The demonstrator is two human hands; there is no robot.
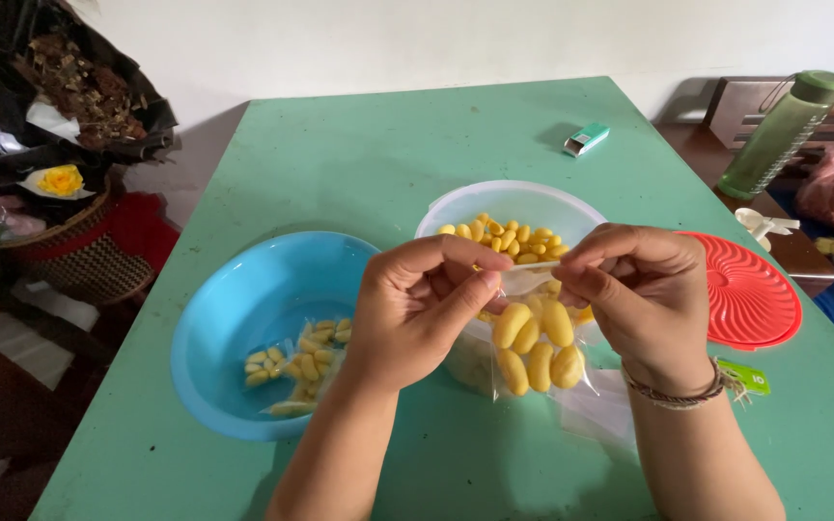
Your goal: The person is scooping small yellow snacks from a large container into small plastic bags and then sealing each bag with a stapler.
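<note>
The green table (417, 154) fills most of what I see, and everything I'm handling sits on its near half. To my left is the blue bowl (234, 328), with a few filled clear packets (303, 369) of yellow pieces lying at its bottom. Just ahead of my hands stands the clear plastic tub (514, 203), heaped with loose yellow candies (512, 239), and its red lid (750, 289) lies flat to the right, apart from it. Farther out, a green bottle (779, 130) stands off the table's right edge and a small teal box (586, 138) rests near the far end. My left hand (415, 309) and right hand (644, 299) meet above the table between bowl and tub, each with fingers curled and thumb and forefinger pinching the top edge of a small clear bag (538, 352), which hangs below them with several yellow pieces inside. As I judge it, the risk is in that pinch: the mouth of the bag looks only held, not sealed, so if one side slips or I pull unevenly, the bag could tilt and drop its pieces onto the table. The thin plastic could also tear if I tug too hard against their weight.
</note>
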